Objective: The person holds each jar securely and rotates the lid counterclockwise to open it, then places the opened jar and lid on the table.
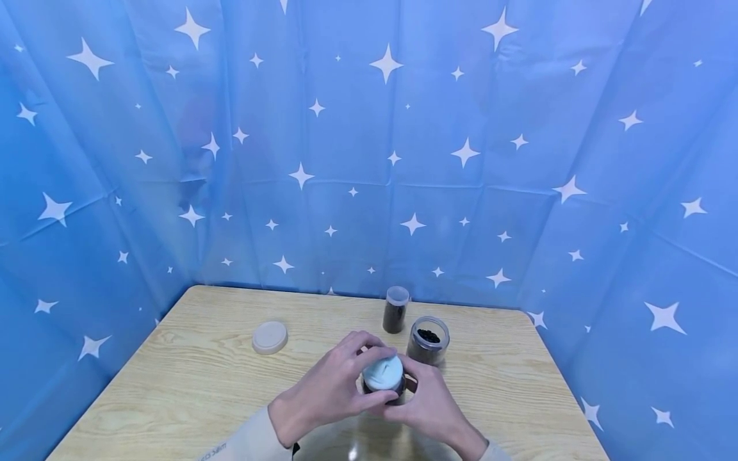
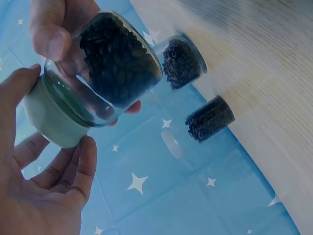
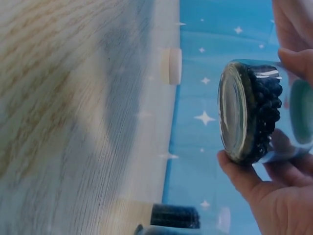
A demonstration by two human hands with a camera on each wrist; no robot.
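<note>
A glass jar point(image 2: 120, 58) partly filled with dark beans is held above the table between both hands. A pale mint-green lid point(image 1: 383, 372) sits on its mouth. My left hand point(image 1: 340, 379) grips the lid round its edge, thumb on one side and fingers on the other. The jar's glass body is in my right hand point(image 1: 428, 400), with fingers and thumb round it. In the right wrist view the jar's round base point(image 3: 234, 112) faces the camera, and the beans lie toward that end.
Behind the hands, to the right, stands a wider glass jar point(image 1: 428, 351) of dark beans, its top uncovered. Farther back is a slim jar point(image 1: 394, 315) with a whitish top. A cream round lid point(image 1: 270, 337) lies left on the wooden table point(image 1: 190, 371). A blue star-patterned curtain point(image 1: 352, 147) hangs behind.
</note>
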